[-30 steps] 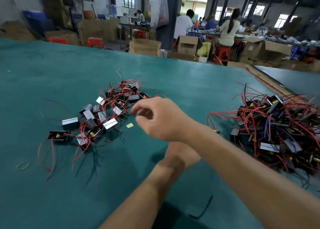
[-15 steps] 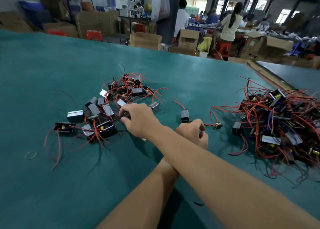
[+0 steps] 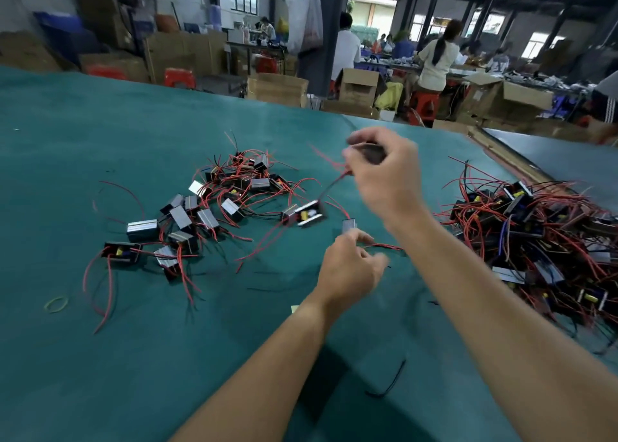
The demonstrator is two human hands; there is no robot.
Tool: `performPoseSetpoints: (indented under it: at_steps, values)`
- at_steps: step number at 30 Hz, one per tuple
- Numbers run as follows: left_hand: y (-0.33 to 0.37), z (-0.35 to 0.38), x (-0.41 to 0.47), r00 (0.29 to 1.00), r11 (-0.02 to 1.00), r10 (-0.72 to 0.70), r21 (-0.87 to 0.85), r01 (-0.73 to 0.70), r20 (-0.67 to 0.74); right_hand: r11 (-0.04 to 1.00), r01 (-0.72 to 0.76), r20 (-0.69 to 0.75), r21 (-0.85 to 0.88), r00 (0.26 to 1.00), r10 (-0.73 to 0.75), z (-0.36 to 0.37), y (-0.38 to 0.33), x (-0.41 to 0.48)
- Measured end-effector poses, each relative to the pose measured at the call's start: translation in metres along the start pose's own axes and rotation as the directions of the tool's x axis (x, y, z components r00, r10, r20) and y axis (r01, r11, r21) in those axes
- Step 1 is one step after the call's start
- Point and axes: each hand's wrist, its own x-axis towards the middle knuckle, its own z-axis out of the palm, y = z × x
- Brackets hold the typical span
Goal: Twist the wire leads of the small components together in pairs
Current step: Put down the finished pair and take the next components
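**Both hands are off the bench now, each with a component**

Half a second ago the right hand was down in the left pile and the left hand sat fisted on the felt. Now the right hand (image 3: 384,177) is lifted up above the bench (image 3: 100,358), fingers closed around a dark little component (image 3: 369,151) that's pretty motion-blurred, with a red lead trailing down from it toward an open-faced component (image 3: 307,212) lying on the felt. Can't tell if that lead belongs to the held one or the one below.

The left hand (image 3: 351,267) is raised just off the surface too, pinching a small silver-cased component (image 3: 348,225) between its fingertips, with a red lead (image 3: 384,246) poking out to the right.

So my read: picking is done and the pair is in hand, twisting comes next. Leads aren't brought together yet.

The loose pile (image 3: 214,207) sits left of the hands, the big tangled heap (image 3: 535,234) well off right.
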Motion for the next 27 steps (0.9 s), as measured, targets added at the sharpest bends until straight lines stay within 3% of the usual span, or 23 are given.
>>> performPoseSetpoints:
  at_steps: [4, 7, 12, 17, 20, 23, 27]
  values:
    - [0.019, -0.012, 0.004, 0.988, 0.874, -0.137, -0.461, 0.152, 0.068, 0.990, -0.131, -0.098, 0.049, 0.986, 0.135, -0.042, 0.026, -0.011]
    - [0.023, -0.018, 0.011, 0.980, 0.821, -0.200, -0.541, 0.180, 0.022, 0.967, -0.232, 0.020, 0.102, 0.973, 0.231, -0.058, 0.053, -0.041]
    - [0.011, -0.022, 0.013, 0.953, 0.914, -0.282, -0.334, 0.232, -0.108, 0.947, -0.322, 0.196, -0.003, 0.928, 0.316, -0.076, 0.089, -0.078]
    - [0.008, -0.023, 0.017, 0.945, 0.927, -0.317, -0.238, 0.289, -0.087, 0.922, -0.379, 0.176, -0.079, 0.905, 0.387, -0.094, 0.103, -0.066]
    - [0.003, -0.021, 0.016, 0.962, 0.970, -0.225, 0.054, 0.236, -0.154, 0.923, -0.384, 0.106, -0.035, 0.917, 0.385, -0.099, 0.101, -0.063]
    - [0.003, -0.021, 0.012, 0.969, 0.887, -0.083, 0.426, 0.178, -0.232, 0.927, -0.362, 0.017, 0.094, 0.932, 0.362, -0.103, 0.090, -0.061]
    - [0.003, -0.025, 0.009, 0.966, 0.777, -0.053, 0.598, 0.198, -0.252, 0.924, -0.316, -0.024, 0.214, 0.944, 0.328, -0.107, 0.075, -0.061]
